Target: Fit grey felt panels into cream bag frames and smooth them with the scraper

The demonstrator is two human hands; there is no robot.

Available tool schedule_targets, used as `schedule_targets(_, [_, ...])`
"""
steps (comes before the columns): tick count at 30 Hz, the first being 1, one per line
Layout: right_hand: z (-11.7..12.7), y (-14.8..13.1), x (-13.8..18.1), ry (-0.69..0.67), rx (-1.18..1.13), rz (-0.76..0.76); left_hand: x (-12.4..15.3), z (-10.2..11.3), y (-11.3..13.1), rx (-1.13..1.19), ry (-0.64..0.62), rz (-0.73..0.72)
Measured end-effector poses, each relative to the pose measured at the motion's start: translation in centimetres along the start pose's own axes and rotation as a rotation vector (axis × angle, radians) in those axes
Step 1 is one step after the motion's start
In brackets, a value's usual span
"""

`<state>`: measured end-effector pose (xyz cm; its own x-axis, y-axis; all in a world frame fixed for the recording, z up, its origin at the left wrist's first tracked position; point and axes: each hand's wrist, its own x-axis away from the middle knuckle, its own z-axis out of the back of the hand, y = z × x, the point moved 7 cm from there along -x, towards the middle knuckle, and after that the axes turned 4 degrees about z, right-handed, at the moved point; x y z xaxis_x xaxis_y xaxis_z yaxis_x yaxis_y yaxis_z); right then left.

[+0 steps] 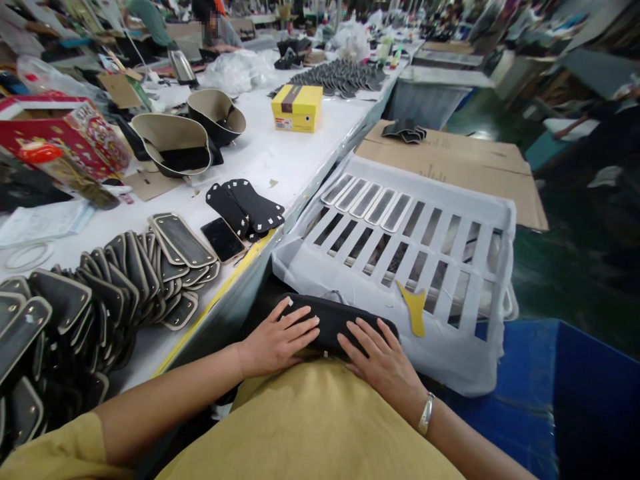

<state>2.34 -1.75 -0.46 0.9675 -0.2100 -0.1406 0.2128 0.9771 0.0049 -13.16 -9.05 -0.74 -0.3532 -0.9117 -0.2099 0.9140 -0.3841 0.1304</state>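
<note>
A black, smooth, long panel with rounded ends (333,320) lies across my lap, against the front of my yellow shirt. My left hand (277,340) rests on its left part, fingers stretched out and lying flat. On the right part lies my right hand (383,353), its fingers spread and flat too. A small metal stud shows at the panel's near edge, between the hands. Just beyond it, a yellow Y-shaped plastic piece (414,310) sits on a white slotted tray (450,353). Several light-edged dark strips (395,212) line the tray's far side.
On the white table to the left are a heap of dark panels with pale edging (125,280), a phone (223,240) and black pieces with white tabs (255,203). Farther back stand a yellow box (307,110) and two bucket-shaped bag bodies (170,137). Cardboard (480,160) lies behind the tray.
</note>
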Motion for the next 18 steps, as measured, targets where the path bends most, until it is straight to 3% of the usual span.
schedule_targets(6, [0.2,-0.6,-1.5,0.002,-0.044,0.100,-0.4,-0.3,0.0,0.032,0.025,-0.015])
schedule_targets(12, [1.5,1.6,1.2,-0.047,-0.080,0.054,2.2,1.1,-2.9,0.008,-0.024,0.075])
schedule_targets(18, [1.6,2.6,3.1,0.006,-0.101,-0.019,3.9,2.2,-3.7,0.125,-0.037,0.135])
